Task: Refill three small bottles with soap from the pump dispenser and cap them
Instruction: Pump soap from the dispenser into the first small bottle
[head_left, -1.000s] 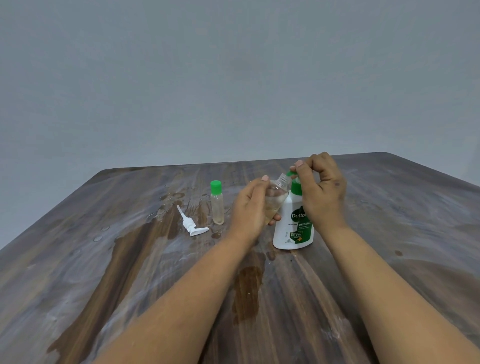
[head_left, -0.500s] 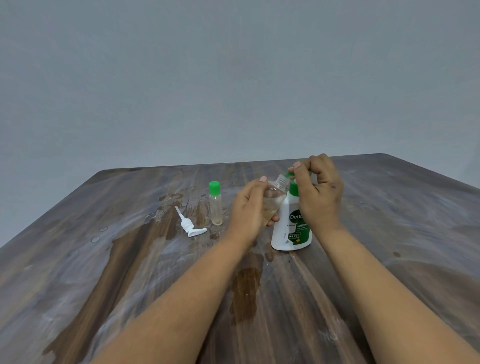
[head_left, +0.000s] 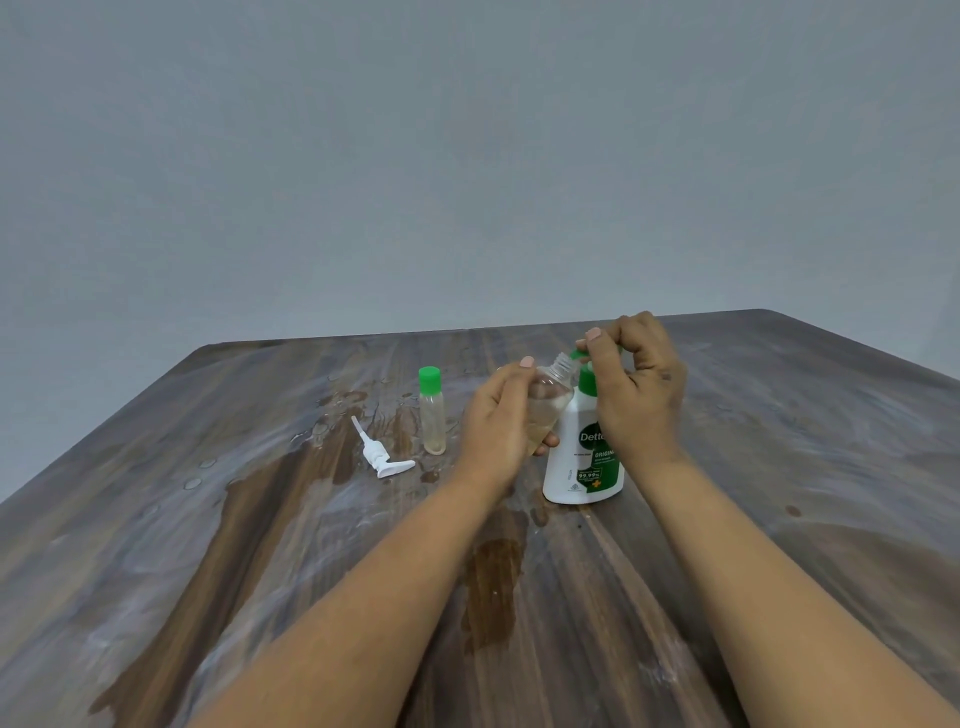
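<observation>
Almost nothing is moving: your left hand (head_left: 498, 421) is still gripping the uncapped small bottle (head_left: 548, 402), your right hand (head_left: 636, 384) pinching the green cap (head_left: 579, 355) at its 1 o'clock, so capping is coming.

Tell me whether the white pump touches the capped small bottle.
Apart. The head view shows bare table between the white pump and the capped small bottle.

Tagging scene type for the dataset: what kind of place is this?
Probably a plain indoor room set up for the task, not a kitchen or bathroom: a bare grey wall, one wet-streaked wooden table, and only the soap dispenser, a capped small bottle and a loose pump head on it.
</observation>
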